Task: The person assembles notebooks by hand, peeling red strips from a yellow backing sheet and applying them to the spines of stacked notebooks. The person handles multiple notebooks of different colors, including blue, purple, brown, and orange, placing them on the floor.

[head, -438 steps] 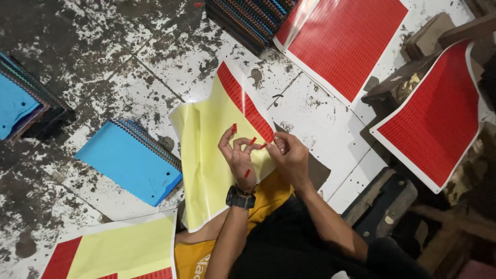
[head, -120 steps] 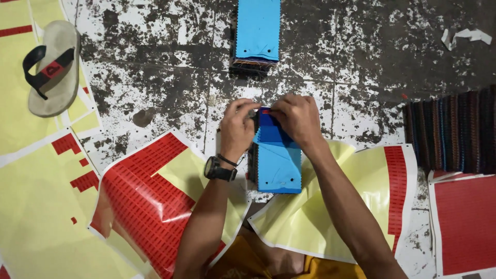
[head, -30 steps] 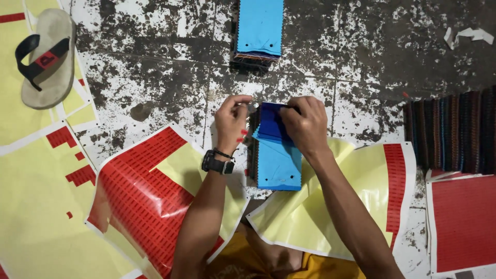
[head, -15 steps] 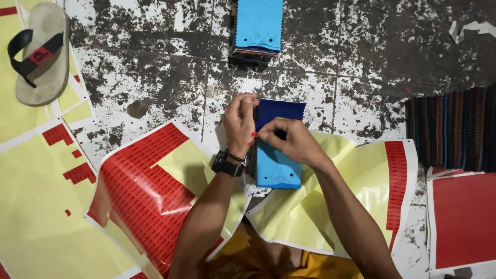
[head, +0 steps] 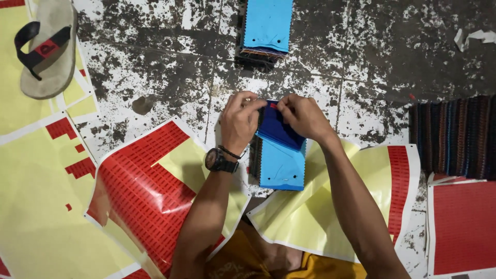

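Head view: left hand (head: 240,121) and right hand (head: 302,116) now pinch the raised dark-blue swatch (head: 279,129) over the swatch book (head: 281,168).

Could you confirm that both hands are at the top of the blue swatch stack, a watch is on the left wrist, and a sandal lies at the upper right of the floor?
Not quite: the sandal lies at the upper left, not the upper right, as the head view shows. The rest holds: the left hand and right hand are at the top of the blue swatch stack, and a watch is on the left wrist.
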